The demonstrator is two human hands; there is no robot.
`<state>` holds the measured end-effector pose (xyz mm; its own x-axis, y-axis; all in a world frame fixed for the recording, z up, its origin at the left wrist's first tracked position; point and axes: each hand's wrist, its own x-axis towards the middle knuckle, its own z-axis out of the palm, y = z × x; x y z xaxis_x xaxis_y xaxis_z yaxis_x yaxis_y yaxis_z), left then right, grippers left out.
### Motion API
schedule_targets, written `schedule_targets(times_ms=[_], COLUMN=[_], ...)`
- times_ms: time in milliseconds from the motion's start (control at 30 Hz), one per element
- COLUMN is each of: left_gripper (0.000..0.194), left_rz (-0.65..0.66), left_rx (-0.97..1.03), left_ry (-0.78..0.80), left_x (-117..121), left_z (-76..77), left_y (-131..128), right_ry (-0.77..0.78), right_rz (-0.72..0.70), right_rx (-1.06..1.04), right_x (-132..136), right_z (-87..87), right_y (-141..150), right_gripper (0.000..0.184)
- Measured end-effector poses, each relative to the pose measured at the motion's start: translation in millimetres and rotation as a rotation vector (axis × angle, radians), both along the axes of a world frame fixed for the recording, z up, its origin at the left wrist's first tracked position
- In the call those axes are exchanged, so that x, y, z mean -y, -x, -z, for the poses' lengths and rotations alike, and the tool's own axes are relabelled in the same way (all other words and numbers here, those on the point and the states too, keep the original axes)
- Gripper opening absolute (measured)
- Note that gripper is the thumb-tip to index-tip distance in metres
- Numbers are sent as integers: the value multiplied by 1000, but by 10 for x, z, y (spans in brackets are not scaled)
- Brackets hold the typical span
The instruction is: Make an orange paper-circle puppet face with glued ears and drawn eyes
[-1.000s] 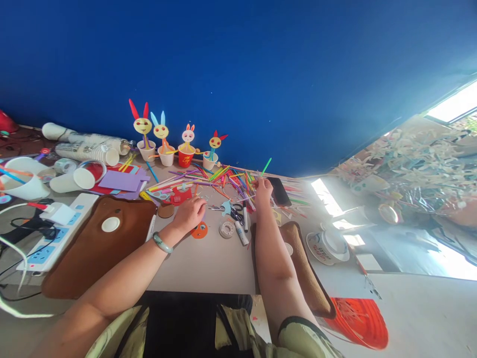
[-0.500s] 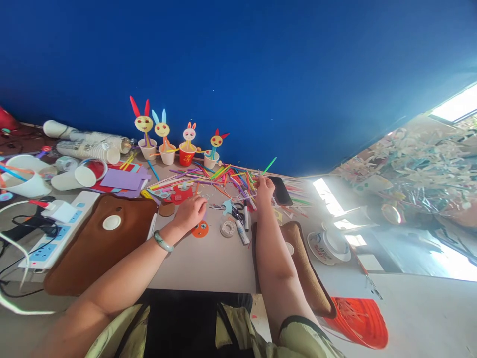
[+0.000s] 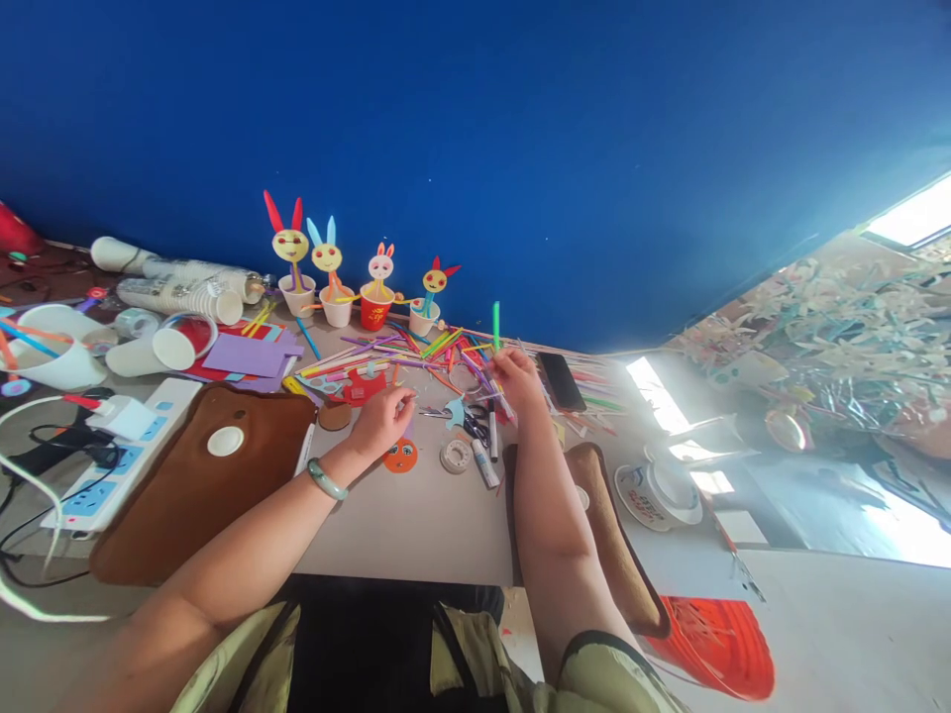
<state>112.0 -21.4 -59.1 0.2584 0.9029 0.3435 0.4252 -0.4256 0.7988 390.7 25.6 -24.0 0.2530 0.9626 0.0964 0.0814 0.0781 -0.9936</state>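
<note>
My right hand (image 3: 516, 376) pinches a green straw (image 3: 496, 325), which stands nearly upright above the fingertips. Below and beside that hand spreads a pile of coloured straws (image 3: 446, 344). My left hand (image 3: 384, 421) hovers over the table with its fingers loosely curled, a gap between thumb and forefinger and nothing visible in it. Just under its wrist side lies an orange paper disc with drawn eyes (image 3: 401, 456). Between the hands are a tape roll (image 3: 455, 457), a glue bottle (image 3: 485, 464), a black-and-white marker (image 3: 492, 432), dark-handled scissors (image 3: 474, 424) and a light-blue paper piece (image 3: 454, 414).
Several rabbit-faced figures in paper cups (image 3: 376, 309) stand along the blue wall. Stacked cups (image 3: 178, 297), purple paper (image 3: 242, 355) and a power strip (image 3: 100, 485) are on the left. A phone (image 3: 563, 381), brown mats (image 3: 170, 495) and a red bucket (image 3: 713, 644) are also around.
My right hand has moved slightly left, and the green straw has swung from slanting right to nearly upright. My left hand's fingers have loosened a little in almost the same place.
</note>
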Motion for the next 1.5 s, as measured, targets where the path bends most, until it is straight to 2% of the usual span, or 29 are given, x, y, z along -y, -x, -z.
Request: schedule_targets(times_ms=[133, 167, 200, 267, 333, 433, 567, 633, 800, 933, 1167, 1333, 1500], left_gripper=[38, 41, 43, 44, 43, 41, 40, 41, 42, 41, 42, 39, 36], left_rz=[0, -7, -15, -32, -43, -47, -50, -59, -70, -49, -31, -30, -36], left_rx=[228, 282, 330, 415, 489, 583, 677, 716, 771, 790, 819, 833, 831], left_ry=[73, 88, 102, 132, 166, 224, 291, 324, 422, 470, 518, 554, 570], left_x=[-40, -47, -53, -58, -57, -59, -82, -99, -116, -102, -106, -127, -141], left_z=[-59, -77, -94, -118, -128, -121, -117, -123, -131, -164, -222, -192, -148], left_y=[16, 22, 28, 36, 38, 28, 14, 8, -20, -20, 12, -1, 2], right_ry=[120, 163, 176, 197, 210, 205, 214, 210, 187, 201, 243, 262, 266], right_rz=[-383, -576, -710, -848, -888, -881, -833, -726, -291, -116, -102, -52, -111], right_rx=[93, 167, 222, 299, 354, 453, 656, 736, 992, 1142, 1260, 1271, 1215], right_x=[149, 180, 206, 244, 264, 273, 262, 235, 55, -177, -492, -575, -616], right_z=[-187, -218, -240, -258, -250, -229, -241, -256, -234, -156, -56, -20, 54], right_y=[374, 475, 571, 731, 836, 888, 811, 731, 550, 547, 710, 772, 835], right_gripper=[33, 31, 30, 26, 21, 17, 12, 14, 21, 27, 24, 23, 21])
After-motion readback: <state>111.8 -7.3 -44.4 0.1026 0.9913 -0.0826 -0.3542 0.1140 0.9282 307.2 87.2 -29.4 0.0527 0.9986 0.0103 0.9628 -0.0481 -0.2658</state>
